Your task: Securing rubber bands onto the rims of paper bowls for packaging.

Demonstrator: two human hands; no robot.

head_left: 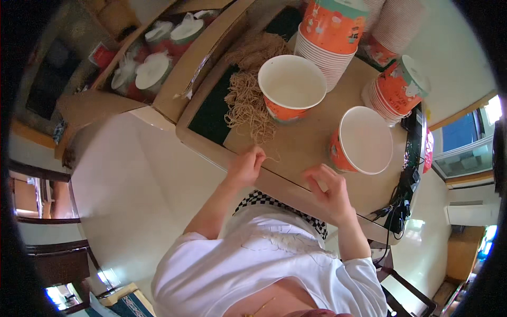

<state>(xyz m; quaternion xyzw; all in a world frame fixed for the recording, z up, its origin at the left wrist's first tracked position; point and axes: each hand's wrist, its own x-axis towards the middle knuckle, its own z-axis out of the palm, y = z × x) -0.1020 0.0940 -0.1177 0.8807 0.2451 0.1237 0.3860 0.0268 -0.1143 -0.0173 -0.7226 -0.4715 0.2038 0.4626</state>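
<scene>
My left hand [247, 166] is closed in a pinch at the table's near edge, with a thin loose piece of brown string [273, 157] curling out beside its fingertips. Just beyond it lies a tangled heap of brown string [248, 100]. My right hand [328, 188] hovers over the table edge, thumb and fingers brought together; anything between them is too small to make out. Near that hand stands an orange paper tub [365, 140] with a white inside, tilted toward me. Another open paper tub [292, 82] sits beside the string heap.
Behind the tubs rises a tall nested stack of paper tubs [330, 37]; a shorter stack [396, 87] is at the right. A cardboard box [174, 100] with wrapped tubs stands at the left. Black cables [398, 203] run along the table's right edge.
</scene>
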